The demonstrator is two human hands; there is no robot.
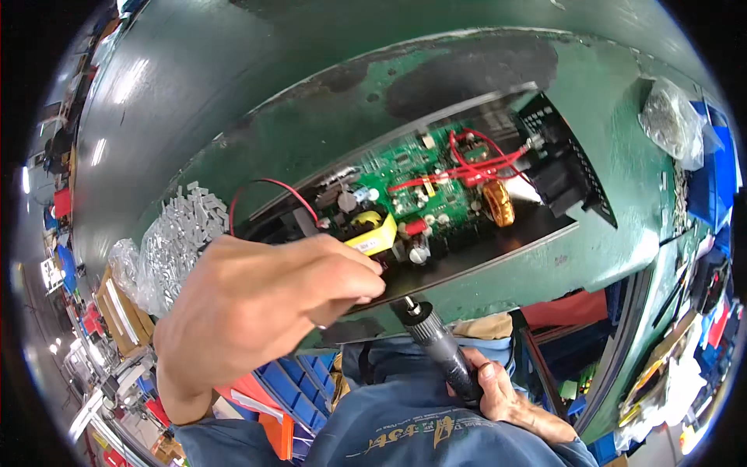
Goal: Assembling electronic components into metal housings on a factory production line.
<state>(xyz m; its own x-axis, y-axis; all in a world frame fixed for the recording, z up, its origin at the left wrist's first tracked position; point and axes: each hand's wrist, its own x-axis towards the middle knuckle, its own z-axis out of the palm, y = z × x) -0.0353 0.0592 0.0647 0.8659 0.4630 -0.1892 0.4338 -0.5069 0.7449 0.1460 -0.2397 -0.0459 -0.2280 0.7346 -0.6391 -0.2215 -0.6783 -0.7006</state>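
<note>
A long black metal chassis [498,253] lies at a slant on the green bench, with a green circuit board [455,194] inside. The board carries red wires [443,177], a copper-coloured coil [498,204] and a yellow-wrapped transformer [377,236]. Over the chassis's near left side, my left hand [257,300] is closed, thumb and fingertips pinched together near the near wall. Whatever those fingers pinch is hidden. My right hand [498,389] grips a black electric screwdriver [440,346] close to my body, its bit pointing up at the chassis's near edge.
Many small silvery metal pieces [183,233] lie in a clear bag left of the chassis. A clear plastic bag [673,121] and blue bins [708,179] stand at the right. Below the bench edge are blue trays [292,393] and an open drawer [576,350].
</note>
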